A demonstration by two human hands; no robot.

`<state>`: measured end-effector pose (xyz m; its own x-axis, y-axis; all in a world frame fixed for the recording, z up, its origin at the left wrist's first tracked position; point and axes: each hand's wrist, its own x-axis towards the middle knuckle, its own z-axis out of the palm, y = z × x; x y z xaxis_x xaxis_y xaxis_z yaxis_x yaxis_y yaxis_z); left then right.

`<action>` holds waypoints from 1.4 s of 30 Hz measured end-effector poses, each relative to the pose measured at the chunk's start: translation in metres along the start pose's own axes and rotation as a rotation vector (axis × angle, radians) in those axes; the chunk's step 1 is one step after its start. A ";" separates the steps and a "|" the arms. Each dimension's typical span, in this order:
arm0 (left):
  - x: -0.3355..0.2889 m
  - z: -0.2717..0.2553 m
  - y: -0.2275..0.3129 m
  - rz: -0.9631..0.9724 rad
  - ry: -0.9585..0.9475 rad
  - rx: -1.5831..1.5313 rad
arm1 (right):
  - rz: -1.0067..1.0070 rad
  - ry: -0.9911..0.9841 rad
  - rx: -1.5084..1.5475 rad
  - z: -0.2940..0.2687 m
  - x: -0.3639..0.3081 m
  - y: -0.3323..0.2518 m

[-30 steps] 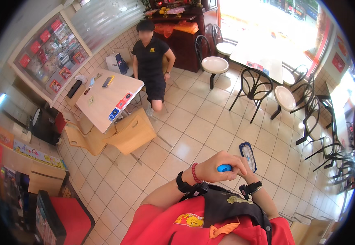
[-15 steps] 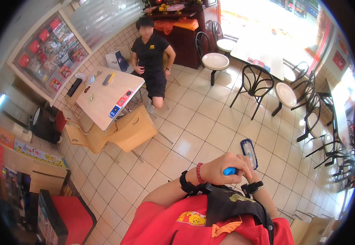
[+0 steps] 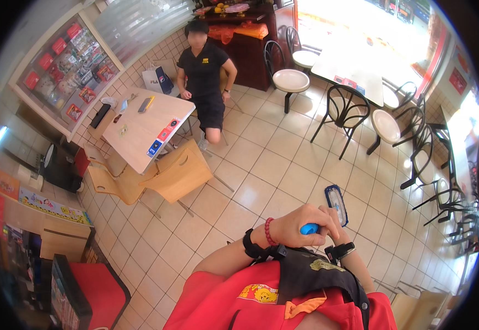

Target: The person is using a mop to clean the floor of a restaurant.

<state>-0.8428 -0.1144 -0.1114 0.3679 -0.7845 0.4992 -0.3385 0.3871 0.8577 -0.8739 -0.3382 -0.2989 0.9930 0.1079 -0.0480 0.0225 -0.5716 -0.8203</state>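
Left hand [image 3: 294, 224] clamped round mop's blue handle [image 3: 309, 229]; right hand [image 3: 336, 226] just beside, partly hidden, finger state cannot be told. Mop head [image 3: 335, 202] flat on tiled floor [image 3: 261, 187], beyond hands. Seated person [image 3: 203, 74] beside table [image 3: 140, 137], off to left.

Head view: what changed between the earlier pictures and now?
The left hand and right hand sit slightly farther right in the picture than a second ago. The seated person has shifted a hand from the lap toward the table. Nothing was visibly picked up or let go: the left hand stays around the blue handle, the mop head on the same floor spot.
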 end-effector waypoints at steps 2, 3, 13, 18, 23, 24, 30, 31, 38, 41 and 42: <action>0.000 0.001 -0.001 -0.004 -0.002 -0.011 | -0.016 0.004 -0.001 0.001 0.000 0.001; -0.001 0.001 -0.001 -0.008 -0.004 -0.020 | -0.016 0.004 -0.001 0.002 0.000 0.002; 0.007 0.003 0.014 0.009 -0.098 -0.024 | 0.008 0.007 -0.014 -0.001 -0.010 0.010; 0.021 -0.012 0.059 0.176 -0.104 -0.039 | 0.019 0.119 0.063 -0.008 -0.024 0.028; 0.025 -0.009 0.116 0.296 -0.146 -0.400 | 0.037 0.168 0.113 -0.017 -0.028 0.028; 0.025 -0.002 0.128 0.289 -0.140 -0.472 | 0.050 0.174 0.130 -0.019 -0.029 0.025; 0.048 0.042 0.148 0.600 -0.043 -0.905 | -0.026 0.266 0.123 -0.028 -0.034 0.035; 0.054 0.044 0.139 0.712 -0.138 -0.896 | -0.063 0.289 0.118 -0.031 -0.034 0.031; 0.056 0.057 0.130 0.776 -0.201 -0.992 | -0.119 0.333 0.093 -0.046 -0.041 0.032; 0.051 0.050 0.139 0.587 -0.311 -1.054 | -0.122 0.351 0.095 -0.055 -0.046 0.037; 0.047 0.052 0.135 0.533 -0.316 -1.058 | -0.123 0.350 0.096 -0.055 -0.045 0.034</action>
<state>-0.9164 -0.1242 0.0210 0.1223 -0.4333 0.8929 0.5418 0.7829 0.3057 -0.9118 -0.4070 -0.2931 0.9634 -0.1231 0.2380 0.1493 -0.4910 -0.8583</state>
